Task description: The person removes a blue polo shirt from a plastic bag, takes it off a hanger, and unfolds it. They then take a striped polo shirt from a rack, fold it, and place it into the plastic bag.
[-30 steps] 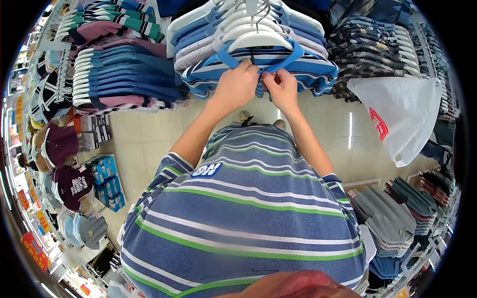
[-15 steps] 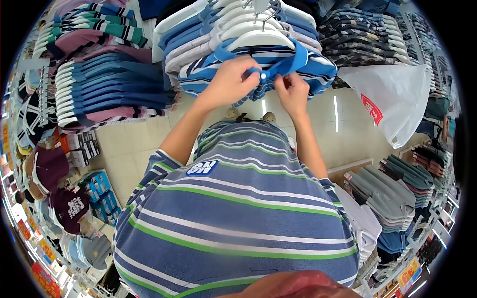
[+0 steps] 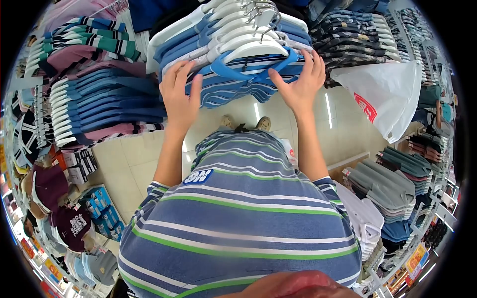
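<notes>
Blue striped shirt [image 3: 233, 88]: on white hanger [image 3: 258, 48], front end of row [image 3: 185, 43]; probably light, soft.
Left hand [image 3: 180, 97]: fingers spread wide beside shirt; grip unclear.
Right hand [image 3: 301, 85]: fingers parted, thumb by collar [image 3: 231, 74]; grip unclear.
Hold point: likely both shoulders, over hanger ends.

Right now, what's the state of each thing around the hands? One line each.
Left hand: open, fingers spread, at one side of the striped shirt
Right hand: open, thumb apart from fingers, at its other side
Striped shirt: hung, collar fronts meeting; buttoned or not, can't tell
White hanger: inside the collar
Plastic bag: hanging, contents unclear
Blue shirts: hung in a row
Patterned shirts: hung in a row
</notes>
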Demonstrator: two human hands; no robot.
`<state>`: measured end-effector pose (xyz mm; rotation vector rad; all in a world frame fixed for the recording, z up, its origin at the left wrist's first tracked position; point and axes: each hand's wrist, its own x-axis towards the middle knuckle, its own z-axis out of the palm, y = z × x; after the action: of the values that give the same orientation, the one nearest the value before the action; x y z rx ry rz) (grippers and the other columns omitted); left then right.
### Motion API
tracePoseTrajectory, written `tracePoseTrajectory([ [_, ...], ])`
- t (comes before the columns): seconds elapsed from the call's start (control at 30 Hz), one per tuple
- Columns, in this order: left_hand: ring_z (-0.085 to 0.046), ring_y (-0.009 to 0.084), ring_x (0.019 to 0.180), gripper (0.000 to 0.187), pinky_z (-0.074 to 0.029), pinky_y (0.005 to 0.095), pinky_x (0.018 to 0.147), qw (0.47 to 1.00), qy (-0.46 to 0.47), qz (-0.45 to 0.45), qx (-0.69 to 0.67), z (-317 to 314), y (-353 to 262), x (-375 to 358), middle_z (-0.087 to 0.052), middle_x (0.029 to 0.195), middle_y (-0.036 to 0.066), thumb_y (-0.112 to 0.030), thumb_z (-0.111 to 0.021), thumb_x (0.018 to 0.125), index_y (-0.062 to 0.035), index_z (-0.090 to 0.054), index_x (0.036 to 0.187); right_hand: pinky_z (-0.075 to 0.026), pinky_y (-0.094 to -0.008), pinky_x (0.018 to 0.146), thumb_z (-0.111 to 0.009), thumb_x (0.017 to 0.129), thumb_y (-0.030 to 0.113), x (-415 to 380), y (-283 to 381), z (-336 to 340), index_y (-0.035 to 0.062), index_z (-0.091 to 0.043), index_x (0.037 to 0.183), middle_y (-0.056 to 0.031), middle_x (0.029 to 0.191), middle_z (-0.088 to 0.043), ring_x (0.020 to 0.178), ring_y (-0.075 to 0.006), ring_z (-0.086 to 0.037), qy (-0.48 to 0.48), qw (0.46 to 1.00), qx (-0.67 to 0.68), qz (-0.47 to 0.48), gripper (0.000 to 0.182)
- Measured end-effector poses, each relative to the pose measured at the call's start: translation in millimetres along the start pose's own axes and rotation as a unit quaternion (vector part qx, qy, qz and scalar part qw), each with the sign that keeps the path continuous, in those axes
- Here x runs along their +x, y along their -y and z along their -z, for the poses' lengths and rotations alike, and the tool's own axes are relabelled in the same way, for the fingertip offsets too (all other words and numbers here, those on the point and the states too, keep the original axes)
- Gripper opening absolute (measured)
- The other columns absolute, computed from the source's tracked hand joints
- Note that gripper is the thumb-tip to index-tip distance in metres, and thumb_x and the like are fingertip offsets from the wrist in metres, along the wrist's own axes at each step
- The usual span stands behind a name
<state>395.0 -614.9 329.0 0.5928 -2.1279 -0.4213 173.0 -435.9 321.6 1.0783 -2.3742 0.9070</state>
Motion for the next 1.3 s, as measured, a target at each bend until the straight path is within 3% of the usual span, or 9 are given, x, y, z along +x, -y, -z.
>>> tracePoseTrajectory([
  [0.13,-0.061,0.0256,0.101,0.031,-0.043,0.0349,0.085,1.000,0.021,-0.006,-0.016,0,9,-7,-0.062,0.117,0.008,-0.006,-0.070,0.086,-0.0062,-0.066,0.117,-0.027,-0.0562,0.109,-0.076,0.066,0.030,8,-23,-18,0.0038,-0.054,0.120,-0.0226,0.134,-0.047,0.130,-0.0448,-0.036,-0.041,0.998,0.050,0.019,0.064],
  [0.2,-0.060,0.0294,0.102,0.028,-0.048,0.0351,0.087,0.999,0.032,0.006,-0.025,-1,3,-8,-0.059,0.117,0.014,-0.003,-0.069,0.088,-0.0006,-0.066,0.115,-0.029,-0.0548,0.108,-0.072,0.068,0.022,12,-33,-22,0.0021,-0.055,0.114,-0.0231,0.126,-0.051,0.126,-0.0450,-0.039,-0.050,0.994,0.086,-0.042,0.052],
  [0.23,-0.060,0.0283,0.098,0.029,-0.047,0.0354,0.086,1.000,0.011,0.003,-0.025,-4,3,-10,-0.058,0.117,0.013,-0.004,-0.070,0.086,-0.0028,-0.067,0.114,-0.036,-0.0510,0.103,-0.069,0.072,0.015,12,-37,-21,0.0017,-0.056,0.110,-0.0224,0.121,-0.053,0.119,-0.0430,-0.046,-0.055,0.995,0.078,-0.043,0.042],
  [0.47,-0.061,0.0262,0.085,0.023,-0.048,0.0352,0.081,0.998,-0.014,0.054,-0.025,-12,-7,-28,-0.059,0.112,0.011,-0.007,-0.074,0.083,-0.0052,-0.071,0.106,-0.049,-0.0439,0.087,-0.059,0.081,0.006,20,-47,-13,0.0050,-0.062,0.107,-0.0152,0.112,-0.063,0.103,-0.0369,-0.060,-0.046,0.996,0.072,-0.015,0.025],
  [0.63,-0.063,0.0244,0.079,0.021,-0.045,0.0350,0.073,0.999,-0.045,-0.029,-0.003,-24,-25,-2,-0.070,0.088,0.005,-0.004,-0.075,0.079,-0.0067,-0.074,0.100,-0.053,-0.0429,0.080,-0.058,0.083,0.005,16,-57,-15,0.0056,-0.062,0.107,-0.0130,0.111,-0.065,0.095,-0.0364,-0.065,-0.042,0.997,0.064,-0.015,0.025],
  [0.93,-0.064,0.0256,0.073,0.007,-0.049,0.0318,0.067,0.995,-0.083,-0.025,-0.052,-29,-70,41,-0.070,0.085,0.009,-0.004,-0.073,0.083,-0.0038,-0.072,0.090,-0.054,-0.0423,0.079,-0.061,0.080,0.008,16,-83,-17,0.0059,-0.059,0.112,-0.0159,0.113,-0.063,0.092,-0.0368,-0.066,0.004,0.992,0.120,-0.030,0.032],
  [0.97,-0.064,0.0232,0.071,0.004,-0.049,0.0287,0.066,0.994,-0.086,-0.044,-0.045,-28,-79,46,-0.069,0.082,0.011,-0.002,-0.071,0.086,0.0008,-0.070,0.089,-0.054,-0.0423,0.079,-0.061,0.080,0.008,17,-82,-16,0.0059,-0.059,0.112,-0.0159,0.113,-0.063,0.092,-0.0368,-0.066,0.000,0.992,0.123,-0.032,0.032],
  [1.17,-0.062,0.0231,0.073,0.004,-0.048,0.0291,0.066,0.994,-0.070,-0.037,-0.077,-38,-95,47,-0.066,0.085,0.010,-0.003,-0.069,0.088,0.0001,-0.068,0.090,-0.048,-0.0460,0.092,-0.069,0.076,0.026,11,-85,-21,0.0020,-0.051,0.122,-0.0242,0.117,-0.061,0.107,-0.0408,-0.060,0.090,0.960,0.191,-0.185,0.054],
  [1.3,-0.061,0.0238,0.074,0.004,-0.048,0.0299,0.065,0.996,-0.061,-0.031,-0.061,-38,-98,48,-0.064,0.087,0.010,-0.004,-0.068,0.089,-0.0006,-0.067,0.090,-0.048,-0.0467,0.092,-0.070,0.077,0.027,12,-64,-19,-0.0044,-0.047,0.123,-0.0290,0.115,-0.061,0.106,-0.0435,-0.061,0.087,0.961,0.172,-0.198,0.060],
])
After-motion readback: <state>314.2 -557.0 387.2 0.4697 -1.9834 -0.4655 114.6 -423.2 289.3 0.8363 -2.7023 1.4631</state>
